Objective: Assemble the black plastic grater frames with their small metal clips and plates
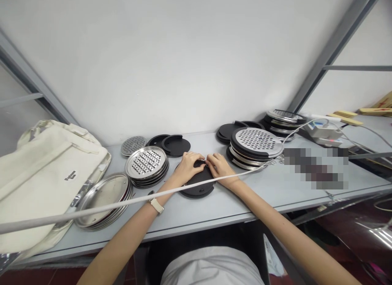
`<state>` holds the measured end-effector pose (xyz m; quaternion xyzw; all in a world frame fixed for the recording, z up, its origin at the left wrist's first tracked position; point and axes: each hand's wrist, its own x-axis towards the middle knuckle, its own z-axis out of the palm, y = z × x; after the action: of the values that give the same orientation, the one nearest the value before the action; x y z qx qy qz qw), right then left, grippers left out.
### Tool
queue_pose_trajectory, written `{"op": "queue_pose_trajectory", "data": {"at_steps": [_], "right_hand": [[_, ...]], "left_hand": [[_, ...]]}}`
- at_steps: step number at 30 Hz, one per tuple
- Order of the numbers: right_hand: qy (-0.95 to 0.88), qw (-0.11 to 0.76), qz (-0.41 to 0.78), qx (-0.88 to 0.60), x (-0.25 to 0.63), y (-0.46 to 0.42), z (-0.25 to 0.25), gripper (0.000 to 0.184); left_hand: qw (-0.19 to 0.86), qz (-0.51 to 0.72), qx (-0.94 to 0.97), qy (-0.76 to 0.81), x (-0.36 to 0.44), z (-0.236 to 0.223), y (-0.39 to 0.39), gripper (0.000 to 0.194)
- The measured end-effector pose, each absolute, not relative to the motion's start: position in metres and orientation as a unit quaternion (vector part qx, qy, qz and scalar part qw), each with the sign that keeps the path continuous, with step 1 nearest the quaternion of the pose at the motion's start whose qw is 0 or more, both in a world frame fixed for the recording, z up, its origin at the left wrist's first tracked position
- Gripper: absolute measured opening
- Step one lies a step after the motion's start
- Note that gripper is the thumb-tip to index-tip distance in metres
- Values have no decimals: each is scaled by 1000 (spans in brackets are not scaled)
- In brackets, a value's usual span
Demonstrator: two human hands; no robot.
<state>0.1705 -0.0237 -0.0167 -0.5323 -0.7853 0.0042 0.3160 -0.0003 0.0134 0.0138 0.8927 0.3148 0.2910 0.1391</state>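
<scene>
A black round plastic disc lies on the table in front of me, with a small hole near its front edge. At its far edge my left hand is closed, thumb and fingers pinched together. My right hand meets it there, fingers also pinched. Something small and shiny seems to be between the fingertips, too small to name. Left of the disc stands a stack of round metal grater plates. To the right is a taller stack of black rings and metal plates, topped by a perforated grater plate.
Plain metal discs are piled at left, beside a cream cloth bag. Black discs lie toward the wall. A white cable crosses the view over my arms. Another grater stack and a white power strip are at right.
</scene>
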Motion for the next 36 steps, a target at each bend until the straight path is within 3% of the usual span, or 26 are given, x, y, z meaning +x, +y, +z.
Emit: {"op": "queue_pose_trajectory", "data": {"at_steps": [36], "right_hand": [[-794, 278, 58, -537, 173, -28, -11, 18]], "left_hand": [[133, 276, 904, 298, 2, 14, 18, 4]]}}
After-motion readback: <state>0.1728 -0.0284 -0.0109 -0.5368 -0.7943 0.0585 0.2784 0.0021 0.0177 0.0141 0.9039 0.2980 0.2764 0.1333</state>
